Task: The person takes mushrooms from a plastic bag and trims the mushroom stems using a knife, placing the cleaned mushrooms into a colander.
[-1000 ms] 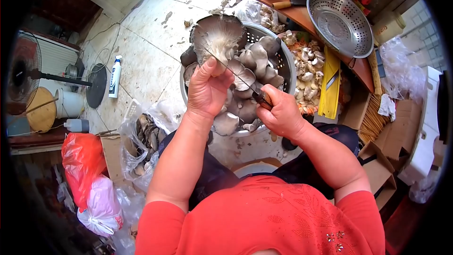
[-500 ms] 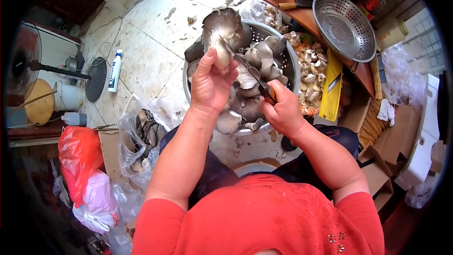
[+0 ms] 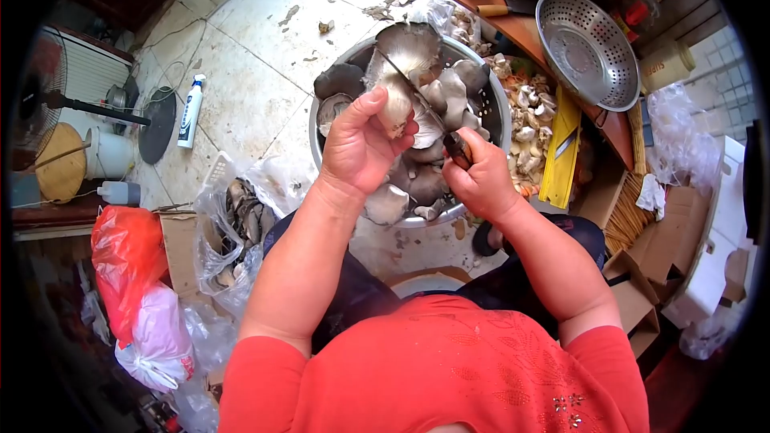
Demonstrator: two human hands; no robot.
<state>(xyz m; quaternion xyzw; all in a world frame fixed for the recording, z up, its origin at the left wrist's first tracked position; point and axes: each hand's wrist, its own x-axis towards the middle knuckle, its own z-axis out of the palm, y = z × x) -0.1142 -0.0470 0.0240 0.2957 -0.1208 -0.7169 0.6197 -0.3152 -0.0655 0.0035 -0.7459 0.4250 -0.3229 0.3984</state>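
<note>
My left hand [image 3: 365, 140] grips the pale stem of a large grey mushroom [image 3: 411, 48], its cap pointing away from me. In my right hand [image 3: 479, 168] is the dark handle of a knife [image 3: 425, 104]. The thin blade slants up and left and lies across the mushroom where stem and cap meet. Both hands are above a metal colander [image 3: 503, 108] holding many grey mushrooms [image 3: 387, 203]. Part of the blade's edge is hard to make out against the mushrooms.
Stem trimmings [image 3: 529, 124] and a yellow slicer [image 3: 561, 148] lie right of the colander. Another colander [image 3: 588, 48] rests on a wooden board [image 3: 505, 24]. At left are a plastic-lined basket of mushrooms [image 3: 249, 216], a white bottle [image 3: 191, 112], a fan and bags.
The held mushroom has moved right and tilted, its cap now turned up and to the right. The knife blade has shifted up across it. The view has shifted slightly.
</note>
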